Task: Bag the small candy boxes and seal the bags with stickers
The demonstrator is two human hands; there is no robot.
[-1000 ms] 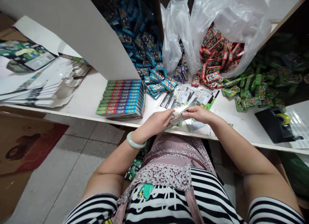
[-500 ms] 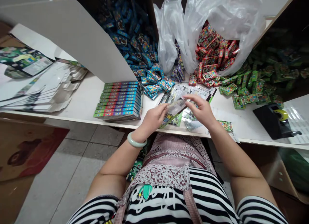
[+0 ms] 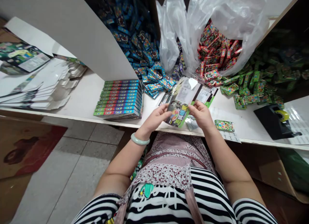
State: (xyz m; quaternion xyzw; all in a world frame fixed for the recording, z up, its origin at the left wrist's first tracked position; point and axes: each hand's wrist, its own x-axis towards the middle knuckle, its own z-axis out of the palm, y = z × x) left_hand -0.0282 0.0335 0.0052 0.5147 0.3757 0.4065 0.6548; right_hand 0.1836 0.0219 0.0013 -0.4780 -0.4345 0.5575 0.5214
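Note:
Both hands hold one clear plastic packet with a printed card [image 3: 181, 103] just above the table's front edge. My left hand [image 3: 155, 118] pinches its lower left corner and my right hand [image 3: 201, 114] grips its lower right side. The packet stands tilted up, its shiny top toward the far side. Under it lies a small pile of similar flat packets [image 3: 205, 94]. A single small green box [image 3: 224, 125] lies on the table right of my right hand.
A stack of flat multicoloured boxes [image 3: 120, 98] sits left of my hands. Heaps of small boxes lie behind: blue [image 3: 142, 46], red in a plastic bag [image 3: 217, 53], green [image 3: 256, 82]. A black tape dispenser [image 3: 275, 121] stands at the right, flat cartons [image 3: 36, 85] at the left.
The hands lifted the packet off the pile and turned it upright to face the camera. The right hand slid from its top down to its lower right side.

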